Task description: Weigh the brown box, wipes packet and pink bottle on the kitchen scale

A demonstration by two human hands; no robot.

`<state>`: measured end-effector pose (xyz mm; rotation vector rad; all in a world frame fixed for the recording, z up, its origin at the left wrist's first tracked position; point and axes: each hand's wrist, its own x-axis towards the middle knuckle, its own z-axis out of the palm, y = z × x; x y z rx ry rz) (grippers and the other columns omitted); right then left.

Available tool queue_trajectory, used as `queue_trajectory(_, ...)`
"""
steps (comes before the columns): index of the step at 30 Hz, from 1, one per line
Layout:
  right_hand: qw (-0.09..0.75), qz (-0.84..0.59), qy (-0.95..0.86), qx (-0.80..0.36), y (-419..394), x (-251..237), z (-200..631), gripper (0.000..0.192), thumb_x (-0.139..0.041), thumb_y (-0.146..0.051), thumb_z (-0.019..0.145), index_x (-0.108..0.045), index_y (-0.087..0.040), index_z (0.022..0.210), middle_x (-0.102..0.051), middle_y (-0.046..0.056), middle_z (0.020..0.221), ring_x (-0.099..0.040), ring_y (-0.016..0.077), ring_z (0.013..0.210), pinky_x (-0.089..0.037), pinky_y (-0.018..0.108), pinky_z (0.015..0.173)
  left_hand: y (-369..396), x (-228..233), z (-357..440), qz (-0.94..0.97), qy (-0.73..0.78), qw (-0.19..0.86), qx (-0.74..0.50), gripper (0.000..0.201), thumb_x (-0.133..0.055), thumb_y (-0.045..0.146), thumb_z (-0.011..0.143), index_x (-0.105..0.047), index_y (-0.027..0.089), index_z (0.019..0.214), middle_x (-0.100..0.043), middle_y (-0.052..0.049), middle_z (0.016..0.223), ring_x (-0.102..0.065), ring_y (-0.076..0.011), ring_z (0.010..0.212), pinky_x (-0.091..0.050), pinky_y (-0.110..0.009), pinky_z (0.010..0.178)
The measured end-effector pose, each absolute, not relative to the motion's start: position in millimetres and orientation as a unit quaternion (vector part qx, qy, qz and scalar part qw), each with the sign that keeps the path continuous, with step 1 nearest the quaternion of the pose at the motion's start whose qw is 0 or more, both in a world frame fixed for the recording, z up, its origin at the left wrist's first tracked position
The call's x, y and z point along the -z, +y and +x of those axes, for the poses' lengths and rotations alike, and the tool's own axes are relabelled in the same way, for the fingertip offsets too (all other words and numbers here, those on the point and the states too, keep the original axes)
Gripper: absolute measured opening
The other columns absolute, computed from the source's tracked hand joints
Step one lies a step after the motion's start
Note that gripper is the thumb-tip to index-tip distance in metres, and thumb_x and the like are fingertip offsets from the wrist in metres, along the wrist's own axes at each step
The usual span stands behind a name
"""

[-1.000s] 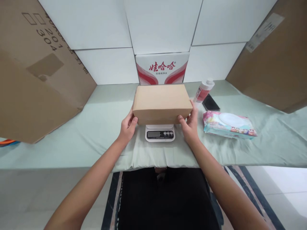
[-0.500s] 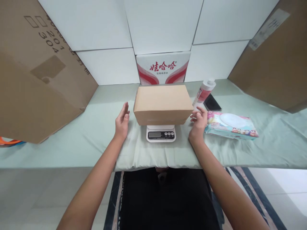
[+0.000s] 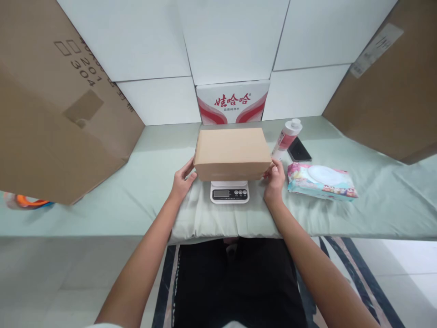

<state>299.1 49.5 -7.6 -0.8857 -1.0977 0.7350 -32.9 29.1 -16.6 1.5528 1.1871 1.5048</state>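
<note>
Currently left hand [image 3: 182,181] and right hand [image 3: 274,179] press against opposite ends of the cardboard box [image 3: 232,152] sitting on the kitchen scale [image 3: 229,192], so it's placed there, apparently not yet lifted away.

Pale green cloth [image 3: 102,191] over table. White bottle [image 3: 285,138] tilted right of centre, black phone [image 3: 299,149] just beside it, wipes pack [image 3: 321,181] lying nearer. Red-and-white carton [image 3: 232,103] upright against white wall [image 3: 221,41]. Big brown cartons far left [image 3: 54,114] and far right [image 3: 392,91]. Orange item [image 3: 29,201] at left edge.
</note>
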Motion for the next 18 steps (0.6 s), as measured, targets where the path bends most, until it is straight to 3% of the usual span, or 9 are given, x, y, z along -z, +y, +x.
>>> queue_trajectory(6,0.672,-0.456,-0.463,-0.355,49,2,296,0.043,-0.052,-0.06,0.096,-0.063,-0.021,0.111,-0.05,-0.004,0.072,-0.046,0.0119,0.061,-0.038,0.026,0.058,26,8,-27,0.585,0.498,0.314,-0.558,0.074,-0.057,0.072,0.093,-0.072,0.013,0.134,-0.071,-0.016,0.138,-0.061,-0.0348,0.139,-0.047,-0.047,0.122)
queue_trajectory(9,0.667,-0.476,-0.43,-0.379,50,1,295,0.04,-0.05,-0.058,0.096,-0.059,-0.021,0.106,-0.046,-0.005,0.069,-0.043,0.0119,0.058,-0.033,0.025,0.054,26,5,-24,0.554,0.527,0.311,-0.564,0.061,-0.052,0.06,0.097,-0.073,0.015,0.133,-0.071,-0.014,0.14,-0.06,-0.0326,0.14,-0.046,-0.047,0.123)
queue_trajectory(18,0.624,-0.521,-0.428,-0.395,52,-3,293,0.037,-0.05,-0.058,0.091,-0.055,-0.022,0.099,-0.043,-0.006,0.066,-0.039,0.0123,0.055,-0.032,0.026,0.051,30,4,-22,0.567,0.616,0.271,-0.475,0.043,-0.054,0.024,0.086,-0.078,0.017,0.121,-0.08,-0.008,0.117,-0.07,-0.0292,0.121,-0.053,-0.047,0.113)
